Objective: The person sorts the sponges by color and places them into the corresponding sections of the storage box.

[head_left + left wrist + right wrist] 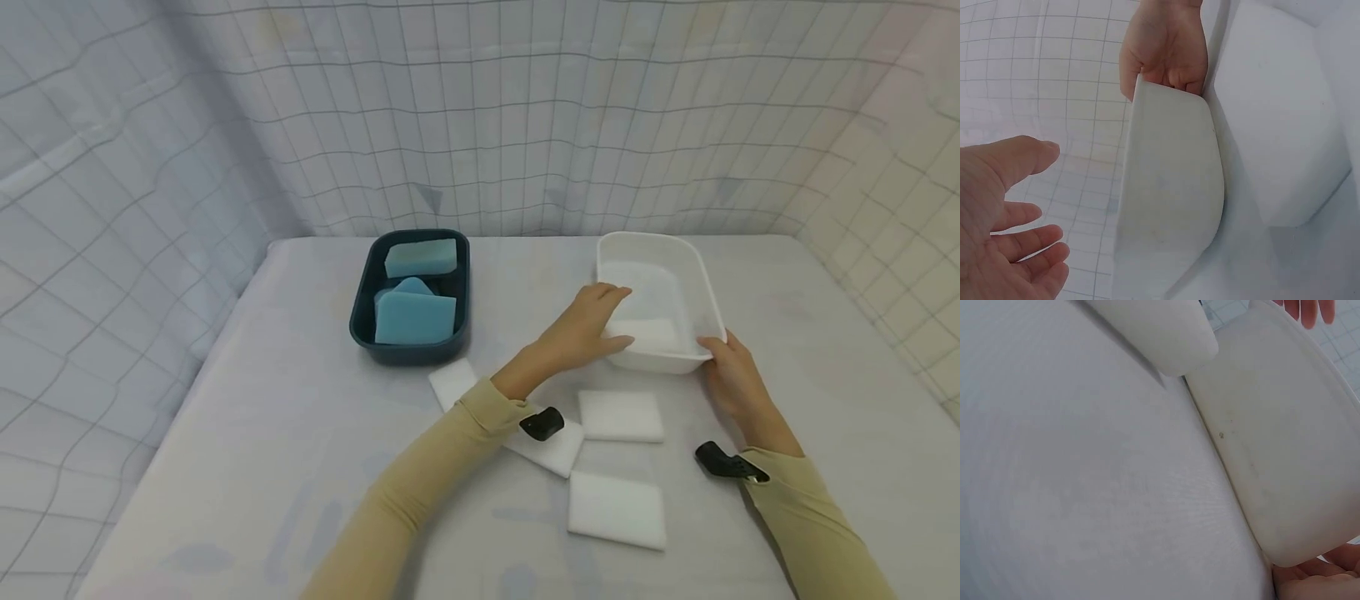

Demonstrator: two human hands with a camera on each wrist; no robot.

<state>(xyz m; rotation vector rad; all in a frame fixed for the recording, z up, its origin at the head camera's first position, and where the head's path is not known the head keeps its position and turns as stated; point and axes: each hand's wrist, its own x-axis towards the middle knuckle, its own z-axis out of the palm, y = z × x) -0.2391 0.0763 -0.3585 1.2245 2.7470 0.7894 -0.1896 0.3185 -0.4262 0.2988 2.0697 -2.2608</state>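
Observation:
My right hand [735, 379] grips the near right corner of a white plastic tub [701, 287], thumb over the rim. Above the tub's near left side is my left hand [581, 329], its fingers and thumb apart with nothing between them. A white sponge-like block [645, 335] lies inside the tub at the near end. In the left wrist view, the left hand [1007, 225] is spread beside the tub wall [1169, 181]. Fingers of the right hand [1319, 581] show under the tub's corner in the right wrist view.
A dark teal tub [412, 357] with several blue sponges [416, 318] stands at the back left. White blocks [621, 415] lie in front of the white tub, one [617, 510] nearer me. More white blocks [452, 382] lie partly hidden by my left arm. Grid-patterned curtains surround the table.

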